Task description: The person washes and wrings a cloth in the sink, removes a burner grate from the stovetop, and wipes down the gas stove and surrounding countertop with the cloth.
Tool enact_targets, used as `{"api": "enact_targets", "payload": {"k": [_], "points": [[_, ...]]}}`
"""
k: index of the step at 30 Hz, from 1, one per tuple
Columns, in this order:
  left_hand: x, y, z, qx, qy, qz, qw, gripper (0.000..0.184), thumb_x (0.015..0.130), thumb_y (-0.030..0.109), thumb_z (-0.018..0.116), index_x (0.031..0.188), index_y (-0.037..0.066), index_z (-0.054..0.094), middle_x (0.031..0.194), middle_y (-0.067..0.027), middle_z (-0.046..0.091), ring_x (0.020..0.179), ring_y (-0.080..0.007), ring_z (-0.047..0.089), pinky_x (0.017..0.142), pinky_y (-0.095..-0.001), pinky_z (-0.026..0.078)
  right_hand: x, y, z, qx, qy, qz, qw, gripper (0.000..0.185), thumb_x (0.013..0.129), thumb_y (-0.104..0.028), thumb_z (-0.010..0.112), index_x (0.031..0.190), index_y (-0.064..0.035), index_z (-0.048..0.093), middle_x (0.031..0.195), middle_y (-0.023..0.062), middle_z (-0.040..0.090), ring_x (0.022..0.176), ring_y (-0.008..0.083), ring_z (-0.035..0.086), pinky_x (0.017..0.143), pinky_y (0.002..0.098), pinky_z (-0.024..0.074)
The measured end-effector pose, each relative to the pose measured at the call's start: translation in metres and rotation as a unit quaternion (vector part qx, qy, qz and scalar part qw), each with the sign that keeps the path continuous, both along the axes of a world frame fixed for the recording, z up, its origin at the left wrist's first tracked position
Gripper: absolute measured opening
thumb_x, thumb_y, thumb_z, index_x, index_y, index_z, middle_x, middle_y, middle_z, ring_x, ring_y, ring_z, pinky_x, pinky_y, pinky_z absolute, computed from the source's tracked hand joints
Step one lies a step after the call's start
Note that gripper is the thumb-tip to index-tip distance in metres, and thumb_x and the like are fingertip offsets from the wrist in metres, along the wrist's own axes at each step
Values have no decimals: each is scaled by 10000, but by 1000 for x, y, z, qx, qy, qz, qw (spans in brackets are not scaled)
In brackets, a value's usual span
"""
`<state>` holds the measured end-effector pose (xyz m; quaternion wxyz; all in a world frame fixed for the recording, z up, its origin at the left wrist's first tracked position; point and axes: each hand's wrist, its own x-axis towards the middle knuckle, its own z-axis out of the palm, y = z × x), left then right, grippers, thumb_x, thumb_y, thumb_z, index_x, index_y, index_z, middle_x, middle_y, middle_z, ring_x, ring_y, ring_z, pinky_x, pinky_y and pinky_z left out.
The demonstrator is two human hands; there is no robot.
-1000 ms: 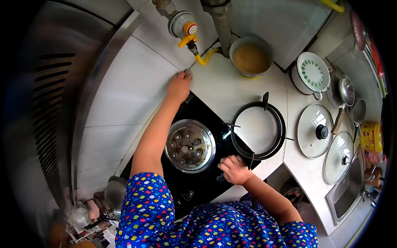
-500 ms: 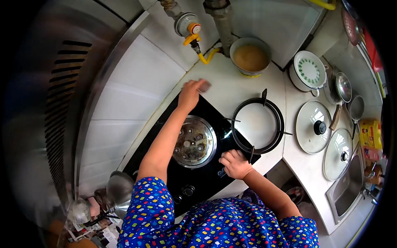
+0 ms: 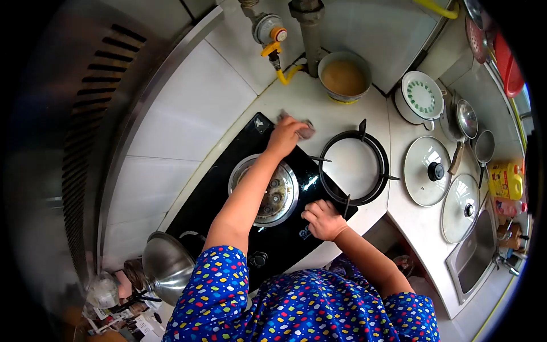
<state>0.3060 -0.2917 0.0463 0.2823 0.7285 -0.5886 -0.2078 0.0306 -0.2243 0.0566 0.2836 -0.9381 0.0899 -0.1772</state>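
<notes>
A greyish-brown cloth (image 3: 305,130) is gripped in my left hand (image 3: 285,137) at the back edge of the black glass gas stove (image 3: 228,196). Beneath my left forearm lies the round metal burner (image 3: 279,196), partly covered by the arm. My right hand (image 3: 323,220) is closed, its knuckles up, at the stove's right front part. Whatever its curled fingers may hold is hidden. Just beyond it, a black ring-shaped pot stand (image 3: 385,165) lies off the burner, partly over the stove's corner and partly on the white counter (image 3: 342,122).
Behind the stove stands a bowl of cloudy brownish liquid (image 3: 345,78), near a gas valve (image 3: 271,34) and pipe. To the right are a white pot (image 3: 419,100), two glass lids (image 3: 424,182), pans and a sink (image 3: 476,256). A metal wok-like vessel (image 3: 168,265) is at lower left.
My left hand has moved right and slightly toward me with the cloth, off the stove's back corner. My right hand stays nearly in place. The view has shifted slightly.
</notes>
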Motion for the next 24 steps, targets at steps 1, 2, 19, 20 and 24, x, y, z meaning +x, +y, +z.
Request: {"api": "enact_targets", "payload": {"k": [1,2,19,20,24], "points": [[-4,2,2,12,8,-31,999,361,769,-26,489,1032,106,701,1037,-97,613,1008,-306,586,914,-377,461,0,1,0,-2,-2,3,1000,277,682,-168,642,957,-167,604,1012,-5,554,942,196,526,868,337,375],[-5,2,4,23,17,-62,998,333,781,-8,499,1004,121,711,1029,-86,627,996,-303,592,897,-381,470,1,1,1,-2,-2,3,1000,276,682,-165,642,955,-167,602,1010,-4,554,943,198,526,871,338,378],[66,-13,-13,-18,-232,203,951,384,763,-14,600,1089,169,688,1057,-92,577,1019,-321,560,868,-416,482,0,-1,4,-10,16,1,1000,306,665,-147,656,968,-156,606,1019,1,565,952,201,535,856,341,396],[68,-13,-8,-13,-201,164,966,374,758,-13,597,1067,175,697,1039,-85,586,1021,-313,560,864,-418,483,2,-1,5,-11,11,3,1000,306,665,-147,656,968,-156,606,1019,1,565,952,201,535,856,341,396],[37,-9,-6,-68,-143,87,984,334,767,-29,556,978,170,723,976,-61,612,950,-310,585,835,-411,484,2,-2,3,-11,-13,6,1000,335,636,-118,649,968,-145,610,1018,10,573,930,206,549,840,328,418]]}}
